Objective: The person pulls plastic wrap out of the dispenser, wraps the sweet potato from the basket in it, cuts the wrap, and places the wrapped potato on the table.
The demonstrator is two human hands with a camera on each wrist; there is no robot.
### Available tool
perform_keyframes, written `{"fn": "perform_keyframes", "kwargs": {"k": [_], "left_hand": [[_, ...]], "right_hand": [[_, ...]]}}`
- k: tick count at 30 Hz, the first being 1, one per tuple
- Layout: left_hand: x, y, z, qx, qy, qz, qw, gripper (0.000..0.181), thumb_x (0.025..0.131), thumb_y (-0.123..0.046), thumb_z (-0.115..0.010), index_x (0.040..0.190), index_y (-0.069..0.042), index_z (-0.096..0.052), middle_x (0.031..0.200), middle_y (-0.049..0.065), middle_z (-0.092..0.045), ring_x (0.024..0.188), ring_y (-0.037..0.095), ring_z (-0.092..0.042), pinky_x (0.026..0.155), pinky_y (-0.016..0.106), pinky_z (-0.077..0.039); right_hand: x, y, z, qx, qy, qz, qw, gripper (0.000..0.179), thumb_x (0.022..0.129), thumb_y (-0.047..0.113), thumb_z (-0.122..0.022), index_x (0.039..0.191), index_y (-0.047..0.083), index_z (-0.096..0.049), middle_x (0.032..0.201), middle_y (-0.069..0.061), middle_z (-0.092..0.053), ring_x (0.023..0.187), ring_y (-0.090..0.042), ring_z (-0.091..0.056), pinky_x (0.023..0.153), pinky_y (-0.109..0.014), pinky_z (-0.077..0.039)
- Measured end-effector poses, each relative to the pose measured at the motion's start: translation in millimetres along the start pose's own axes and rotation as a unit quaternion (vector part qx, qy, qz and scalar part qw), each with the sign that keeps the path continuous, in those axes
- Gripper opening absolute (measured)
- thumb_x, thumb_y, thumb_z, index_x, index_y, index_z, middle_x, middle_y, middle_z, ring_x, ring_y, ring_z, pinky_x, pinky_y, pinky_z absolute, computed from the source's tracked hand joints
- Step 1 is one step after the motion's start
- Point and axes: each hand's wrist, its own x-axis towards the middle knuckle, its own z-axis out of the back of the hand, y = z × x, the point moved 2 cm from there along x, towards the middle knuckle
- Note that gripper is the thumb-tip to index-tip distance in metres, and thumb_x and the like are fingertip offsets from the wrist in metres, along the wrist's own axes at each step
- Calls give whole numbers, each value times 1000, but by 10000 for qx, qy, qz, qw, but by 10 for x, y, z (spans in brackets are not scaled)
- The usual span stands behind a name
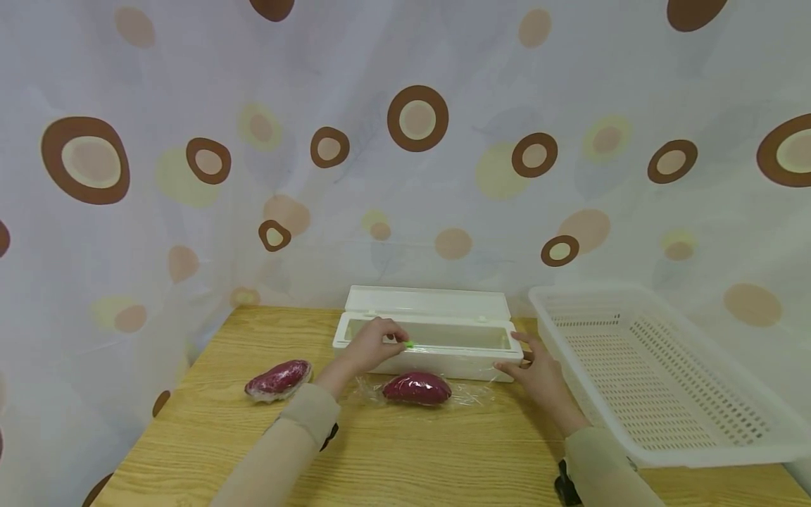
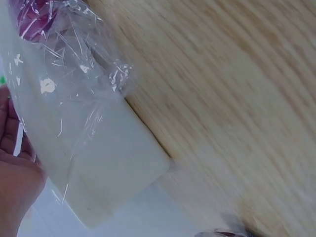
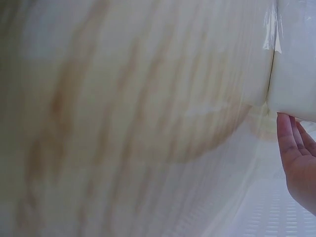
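Observation:
A white cling film dispenser box [image 1: 443, 363] stands on the table with its lid [image 1: 427, 301] tipped back. My left hand [image 1: 374, 345] pinches a small green slider cutter [image 1: 409, 344] on the box's front rim. At the right end, my right hand [image 1: 538, 373] grips the box, thumb at the front and a finger on the top edge. Clear cling film [image 2: 74, 94] hangs down the front of the box and spreads onto the table. On it lies a purple sweet potato [image 1: 417, 389]. Another sweet potato [image 1: 277, 380], wrapped in film, lies to the left.
A large white plastic basket [image 1: 586, 394] with a slotted bottom stands right of the box, close to my right hand. The wooden table [image 1: 405, 458] reaches back to a patterned curtain [image 1: 355, 211].

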Motion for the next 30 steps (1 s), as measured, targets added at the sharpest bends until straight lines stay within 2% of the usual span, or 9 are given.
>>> {"fn": "perform_keyframes", "kwargs": {"k": [4, 16, 23, 30], "left_hand": [[-21, 13, 29, -39, -25, -67, 10000, 10, 86, -14, -68, 94, -9, -71, 92, 1, -67, 89, 18, -55, 84, 39, -47], [-102, 74, 136, -181, -66, 105, 9998, 10, 85, -11, -68, 94, -9, -71, 94, 0, -67, 91, 18, -54, 85, 37, -46], [-157, 167, 194, 101, -162, 22, 9998, 9, 85, -12, -68, 94, -9, -71, 93, 1, -68, 89, 16, -55, 83, 36, -47], [-208, 222, 263, 148, -161, 171, 9996, 9, 86, -13, -68, 94, -11, -71, 93, -1, -66, 90, 16, -53, 81, 33, -46]], "right_hand": [[-2, 6, 0, 11, 11, 9, 10000, 76, 81, 31, -75, 142, 12, -35, 125, -31, -54, 90, -27, -66, 62, -26, -49], [-12, 13, 0, 52, 66, -46, 10000, 77, 81, 33, -74, 143, 12, -33, 126, -32, -53, 96, -31, -65, 63, -26, -50], [-25, 24, -4, -24, 62, -18, 10000, 78, 81, 33, -74, 143, 10, -33, 124, -32, -54, 92, -28, -66, 61, -26, -49], [-16, 14, -5, -53, 52, -67, 10000, 79, 80, 36, -74, 144, 12, -33, 123, -31, -55, 85, -22, -64, 58, -27, -47]]}}
